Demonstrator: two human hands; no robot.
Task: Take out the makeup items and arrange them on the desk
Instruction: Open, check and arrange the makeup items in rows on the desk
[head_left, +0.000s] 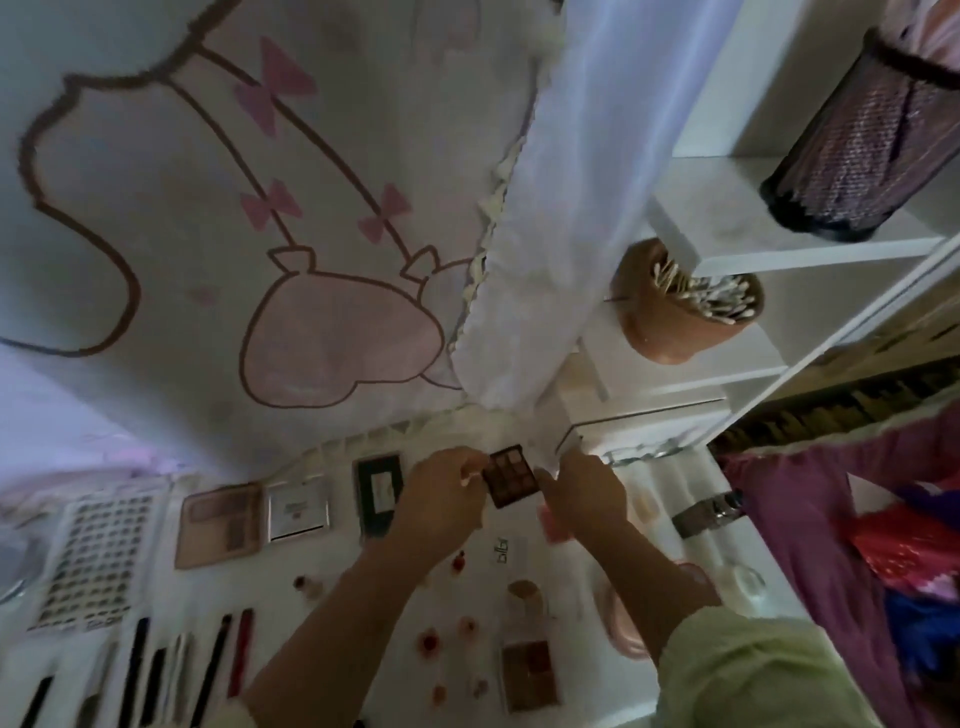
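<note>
Left grip (441, 493), right grip (582, 491), upturned palette (511, 477)

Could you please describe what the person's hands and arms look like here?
Both the left hand and right hand are bare, no gloves. The right arm wears a loose pale yellow-green sleeve; only a pale cuff edge shows on the left.

The left hand (441, 493) and right hand (582, 493) hide the eyeshadow palette's (511, 475) side edges. Below the left hand, brushes (140, 670) are cut off; small pots (431, 642) blur.
</note>
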